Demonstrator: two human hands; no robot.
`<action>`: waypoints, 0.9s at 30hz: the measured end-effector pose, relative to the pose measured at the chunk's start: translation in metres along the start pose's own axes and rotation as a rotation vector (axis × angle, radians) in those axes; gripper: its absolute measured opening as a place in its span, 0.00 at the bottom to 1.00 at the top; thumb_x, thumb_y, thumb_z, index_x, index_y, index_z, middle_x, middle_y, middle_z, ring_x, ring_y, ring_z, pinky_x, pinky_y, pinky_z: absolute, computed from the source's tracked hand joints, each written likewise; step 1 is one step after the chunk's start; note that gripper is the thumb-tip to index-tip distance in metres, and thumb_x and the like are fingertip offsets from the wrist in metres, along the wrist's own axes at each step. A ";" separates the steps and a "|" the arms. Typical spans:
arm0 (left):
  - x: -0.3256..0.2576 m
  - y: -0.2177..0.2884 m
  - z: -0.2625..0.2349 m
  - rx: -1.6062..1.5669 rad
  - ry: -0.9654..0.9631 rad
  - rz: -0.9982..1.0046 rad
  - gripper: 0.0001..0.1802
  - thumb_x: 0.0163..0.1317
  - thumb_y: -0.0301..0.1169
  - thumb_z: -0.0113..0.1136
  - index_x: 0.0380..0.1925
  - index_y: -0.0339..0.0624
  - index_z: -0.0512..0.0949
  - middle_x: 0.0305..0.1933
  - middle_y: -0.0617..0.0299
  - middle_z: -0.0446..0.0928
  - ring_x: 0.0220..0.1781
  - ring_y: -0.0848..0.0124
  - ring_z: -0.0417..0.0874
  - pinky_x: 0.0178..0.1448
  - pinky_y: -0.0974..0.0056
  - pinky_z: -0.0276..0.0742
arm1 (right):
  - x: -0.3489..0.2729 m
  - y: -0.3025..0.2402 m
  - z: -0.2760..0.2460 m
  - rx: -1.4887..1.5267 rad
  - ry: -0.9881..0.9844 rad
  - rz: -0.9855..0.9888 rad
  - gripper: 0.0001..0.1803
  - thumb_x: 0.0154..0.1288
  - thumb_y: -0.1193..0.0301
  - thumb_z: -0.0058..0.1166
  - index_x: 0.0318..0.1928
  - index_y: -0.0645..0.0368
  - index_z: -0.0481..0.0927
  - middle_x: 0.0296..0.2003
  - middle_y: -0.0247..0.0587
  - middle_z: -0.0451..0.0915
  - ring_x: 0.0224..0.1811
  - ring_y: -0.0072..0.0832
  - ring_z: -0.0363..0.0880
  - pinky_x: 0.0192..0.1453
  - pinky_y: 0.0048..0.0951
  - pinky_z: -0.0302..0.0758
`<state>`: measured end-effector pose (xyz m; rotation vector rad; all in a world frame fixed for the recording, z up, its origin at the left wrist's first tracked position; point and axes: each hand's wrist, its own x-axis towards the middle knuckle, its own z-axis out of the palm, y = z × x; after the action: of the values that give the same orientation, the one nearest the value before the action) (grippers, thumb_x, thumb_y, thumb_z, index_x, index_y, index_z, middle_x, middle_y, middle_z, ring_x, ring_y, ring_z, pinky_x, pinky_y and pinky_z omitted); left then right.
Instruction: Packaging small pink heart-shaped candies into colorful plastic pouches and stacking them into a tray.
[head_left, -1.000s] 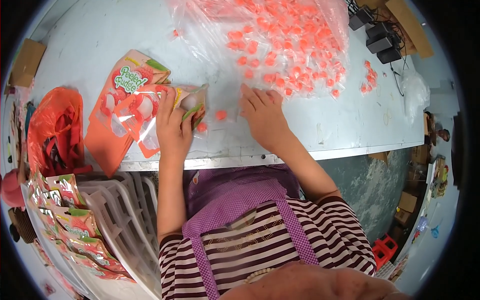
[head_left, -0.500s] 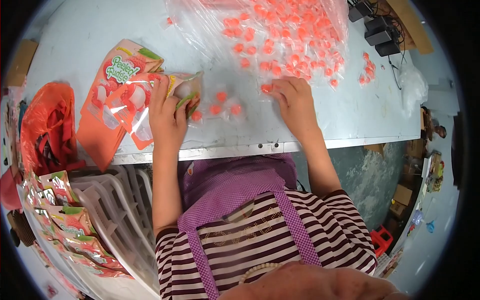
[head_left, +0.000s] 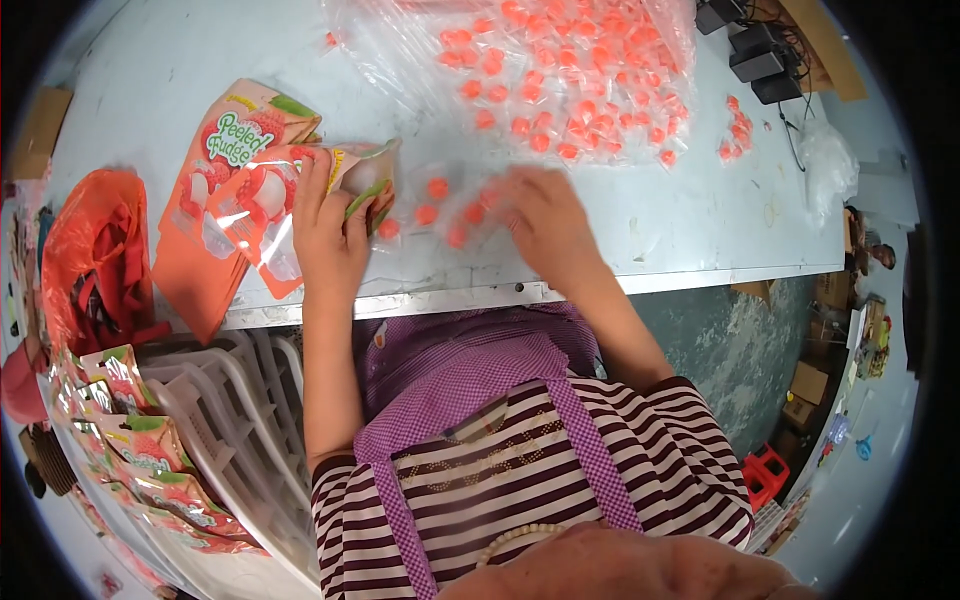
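Observation:
My left hand (head_left: 328,235) is closed on the mouth end of a printed candy pouch (head_left: 262,205), which lies flat on the table and gapes a little beside my thumb. Small wrapped candies (head_left: 426,214), orange-red in clear film, lie loose just right of that mouth. Over the right side of this little group is my right hand (head_left: 548,225), its fingers smeared by motion. Blurred candies show at its fingertips; whether any is gripped I cannot make out. Other flat pouches (head_left: 228,135) are stacked under and beyond the held one.
A large heap of wrapped candies (head_left: 570,90) spills from a clear plastic bag at the far side. Black power adapters (head_left: 765,70) and a crumpled clear bag (head_left: 830,170) sit far right. At left are a red plastic bag (head_left: 90,240) and filled pouches (head_left: 150,440) by white crates (head_left: 225,400).
My right hand has swept left and slightly nearer, from the heap's edge to the small group, with candies moving beside it. My left hand stays on the pouch.

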<state>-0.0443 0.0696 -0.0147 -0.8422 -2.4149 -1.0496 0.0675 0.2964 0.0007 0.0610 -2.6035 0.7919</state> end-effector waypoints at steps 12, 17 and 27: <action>0.001 0.001 0.000 -0.001 -0.011 -0.007 0.05 0.51 0.21 0.59 0.25 0.34 0.72 0.62 0.44 0.68 0.66 0.45 0.65 0.65 0.50 0.63 | 0.016 0.014 0.003 -0.420 -0.103 -0.045 0.21 0.55 0.76 0.52 0.52 0.61 0.74 0.55 0.43 0.72 0.48 0.38 0.70 0.52 0.38 0.66; -0.001 -0.001 0.001 -0.007 -0.010 -0.031 0.05 0.51 0.21 0.59 0.25 0.33 0.72 0.62 0.43 0.68 0.66 0.45 0.65 0.65 0.50 0.62 | 0.002 0.008 -0.001 -0.215 -0.133 -0.074 0.20 0.54 0.78 0.53 0.51 0.62 0.75 0.55 0.43 0.72 0.46 0.40 0.70 0.50 0.37 0.69; 0.000 0.001 0.000 -0.011 -0.017 -0.047 0.06 0.51 0.21 0.60 0.26 0.33 0.72 0.62 0.43 0.68 0.66 0.45 0.64 0.66 0.50 0.62 | 0.025 0.036 -0.013 -0.534 -0.068 0.116 0.24 0.58 0.71 0.54 0.56 0.57 0.71 0.55 0.41 0.71 0.47 0.39 0.70 0.50 0.38 0.68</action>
<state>-0.0437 0.0705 -0.0144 -0.8052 -2.4564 -1.0783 0.0435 0.3355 0.0016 -0.2228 -2.8120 0.1095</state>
